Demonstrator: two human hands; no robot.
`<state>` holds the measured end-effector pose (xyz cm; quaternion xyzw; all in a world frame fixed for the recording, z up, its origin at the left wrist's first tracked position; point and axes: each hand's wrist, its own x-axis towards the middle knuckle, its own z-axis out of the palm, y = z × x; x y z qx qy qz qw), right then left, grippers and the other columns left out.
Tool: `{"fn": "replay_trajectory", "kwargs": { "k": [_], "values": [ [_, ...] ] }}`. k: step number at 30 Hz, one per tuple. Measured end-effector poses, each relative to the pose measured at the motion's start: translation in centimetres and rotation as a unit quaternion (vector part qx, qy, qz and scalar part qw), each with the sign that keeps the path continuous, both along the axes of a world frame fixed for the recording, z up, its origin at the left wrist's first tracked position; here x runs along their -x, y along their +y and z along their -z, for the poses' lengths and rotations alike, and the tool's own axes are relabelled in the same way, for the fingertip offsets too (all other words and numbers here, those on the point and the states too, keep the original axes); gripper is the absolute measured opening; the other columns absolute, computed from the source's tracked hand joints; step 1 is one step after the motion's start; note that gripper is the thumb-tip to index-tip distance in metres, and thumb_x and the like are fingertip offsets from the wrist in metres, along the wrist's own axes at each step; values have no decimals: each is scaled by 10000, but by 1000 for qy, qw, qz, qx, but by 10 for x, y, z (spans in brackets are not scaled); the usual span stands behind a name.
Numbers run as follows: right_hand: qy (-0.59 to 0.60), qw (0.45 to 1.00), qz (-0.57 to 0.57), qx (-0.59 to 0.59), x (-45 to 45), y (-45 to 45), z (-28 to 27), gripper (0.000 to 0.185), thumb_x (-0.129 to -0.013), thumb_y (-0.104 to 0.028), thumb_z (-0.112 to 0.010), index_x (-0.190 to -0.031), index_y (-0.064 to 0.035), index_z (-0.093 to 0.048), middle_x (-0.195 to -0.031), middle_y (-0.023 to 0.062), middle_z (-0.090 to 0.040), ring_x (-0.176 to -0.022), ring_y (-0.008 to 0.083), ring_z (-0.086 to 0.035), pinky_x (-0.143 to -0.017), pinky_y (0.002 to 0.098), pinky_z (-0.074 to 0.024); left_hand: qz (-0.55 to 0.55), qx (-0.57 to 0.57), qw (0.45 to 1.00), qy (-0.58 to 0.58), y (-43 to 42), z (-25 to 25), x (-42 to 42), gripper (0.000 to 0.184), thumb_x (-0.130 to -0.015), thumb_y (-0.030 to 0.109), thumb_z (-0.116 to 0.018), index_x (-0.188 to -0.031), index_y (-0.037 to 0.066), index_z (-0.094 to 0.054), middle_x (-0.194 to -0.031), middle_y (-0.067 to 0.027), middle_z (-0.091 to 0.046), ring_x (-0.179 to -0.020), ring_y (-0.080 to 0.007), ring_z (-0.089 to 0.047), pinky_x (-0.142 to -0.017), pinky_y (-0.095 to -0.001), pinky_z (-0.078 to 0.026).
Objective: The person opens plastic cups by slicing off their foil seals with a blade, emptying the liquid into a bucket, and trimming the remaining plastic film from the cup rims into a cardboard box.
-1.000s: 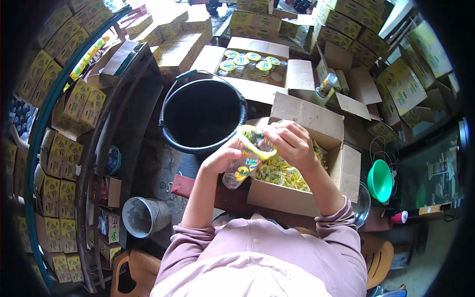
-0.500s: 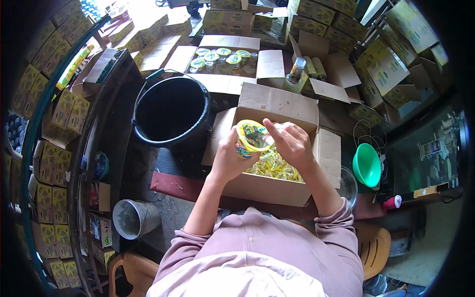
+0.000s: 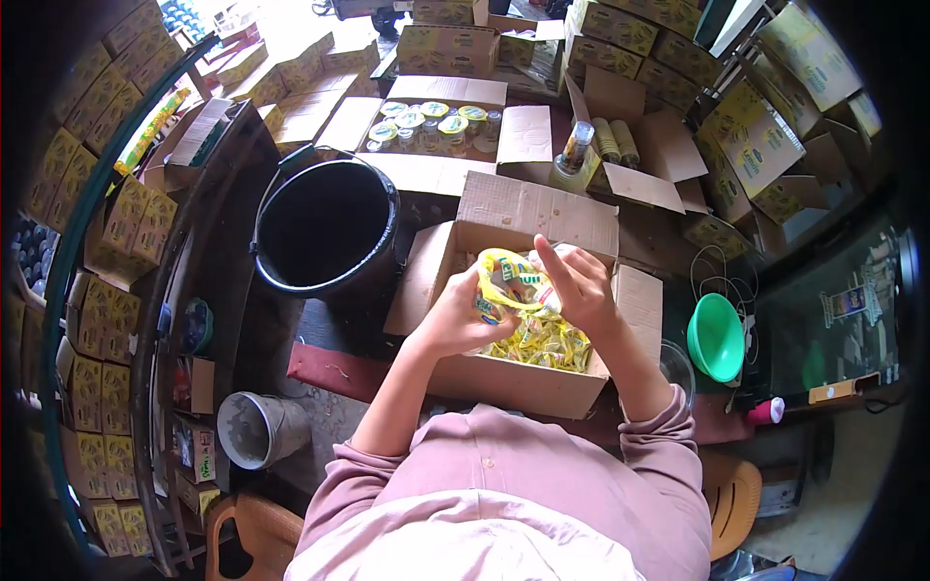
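Observation:
My left hand (image 3: 451, 318) is closed around a clear printed plastic cup with a yellow-rimmed film lid (image 3: 490, 281). A wide dark gap shows inside the yellow rim, and the film looks peeled or torn there. My right hand (image 3: 583, 289) is at the cup's right side, index finger raised and the other fingers curled in against the film. What its fingertips pinch is partly hidden. Both hands are above an open cardboard box (image 3: 533, 206), which holds many crumpled yellow-and-clear plastic pieces (image 3: 544, 347).
Left of the box stands a large black bucket (image 3: 327, 228). Behind it, another carton (image 3: 446, 90) holds several lidded cups. A green bowl (image 3: 717, 337) and a pink-and-white spool (image 3: 766, 412) are on the right. A grey bucket (image 3: 260, 430) stands low left. Stacked cartons (image 3: 107, 378) line the side.
The cup has shifted slightly right and down, tilting, with the gap in its lid turned differently. My right hand stays beside it, index finger still raised. The view has shifted slightly.

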<state>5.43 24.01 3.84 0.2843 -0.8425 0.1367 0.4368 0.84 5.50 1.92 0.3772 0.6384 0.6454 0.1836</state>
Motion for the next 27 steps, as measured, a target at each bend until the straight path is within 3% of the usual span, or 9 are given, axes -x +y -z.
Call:
{"fn": "replay_trajectory", "kwargs": {
  "k": [1, 8, 12, 13, 16, 20, 21, 24, 27],
  "values": [
    [-3, 1000, -5, 2, 0, 1, 1, 573, -634, 4, -589, -1195, 50, -486, -652, 36, -524, -580, 147, -513, -561, 284, -467, 43, -1, 999, -14, 0, 5, 4, 441, -644, 119, -672, -1041, 9, -512, -912, -64, -591, -806, -123, -564, -735, -269, -463],
    [-5, 999, -32, 20, -3, 3, 6, 522, -640, -23, -598, -1154, 38, -528, -678, 42, -553, -586, 141, -528, -545, 283, -473, 195, -3, 957, -215, 0, 10, 9, 496, -657, 141, -674, -1109, 37, -501, -925, -46, -583, -824, -115, -560, -736, -253, -467],
    [-4, 999, -37, 34, -1, 0, 5, 507, -643, -28, -606, -1143, 27, -540, -716, 54, -577, -600, 148, -546, -553, 283, -476, 365, -97, 881, -285, 10, 29, 18, 515, -648, 148, -650, -1111, 1, -480, -852, -56, -577, -734, -110, -560, -645, -252, -466],
    [-2, 999, -40, 36, -1, 0, 6, 509, -641, -25, -606, -1143, 27, -540, -724, 56, -581, -602, 149, -548, -555, 284, -476, 402, -111, 872, -257, 15, 35, 22, 560, -634, 195, -665, -1113, -16, -466, -823, -64, -570, -685, -116, -550, -596, -236, -447],
    [-4, 998, -41, 36, 1, -1, 7, 513, -637, -18, -606, -1144, 25, -539, -735, 60, -586, -603, 154, -549, -561, 289, -476, 427, -136, 818, -360, 12, 39, 22, 599, -619, 238, -690, -1108, -20, -461, -796, -73, -569, -642, -129, -546, -597, -231, -438],
    [-23, 999, -13, 43, 2, 6, 4, 519, -641, 8, -594, -1155, 30, -529, -690, 57, -559, -578, 158, -527, -553, 301, -465, 230, -2, 942, -245, 9, 35, 35, 770, -628, 259, -719, -1247, 21, -327, -1094, -115, -484, -1015, -194, -490, -836, -312, -419],
    [-22, 999, -6, 43, 3, 9, 3, 519, -643, 16, -589, -1158, 31, -527, -680, 57, -553, -577, 159, -525, -551, 302, -463, 198, -26, 955, -218, 11, 30, 34, 850, -631, 256, -734, -1298, 40, -254, -1224, -110, -385, -1149, -201, -384, -934, -329, -359],
    [-22, 999, 26, 28, 4, 15, 5, 532, -656, 23, -572, -1184, 30, -506, -638, 51, -524, -580, 162, -519, -561, 300, -459, 114, -72, 978, -160, 9, 20, 29, 714, -705, 145, -661, -1281, 8, -263, -1219, -121, -391, -1145, -206, -403, -988, -335, -312],
    [-21, 999, 48, 2, 5, 17, 6, 550, -662, 6, -574, -1205, 24, -488, -621, 41, -511, -576, 158, -514, -577, 293, -462, 39, 13, 999, -18, 11, 7, 15, 627, -706, 83, -584, -1249, -34, -292, -1176, -157, -430, -1122, -210, -449, -983, -329, -326]
  ]
}}
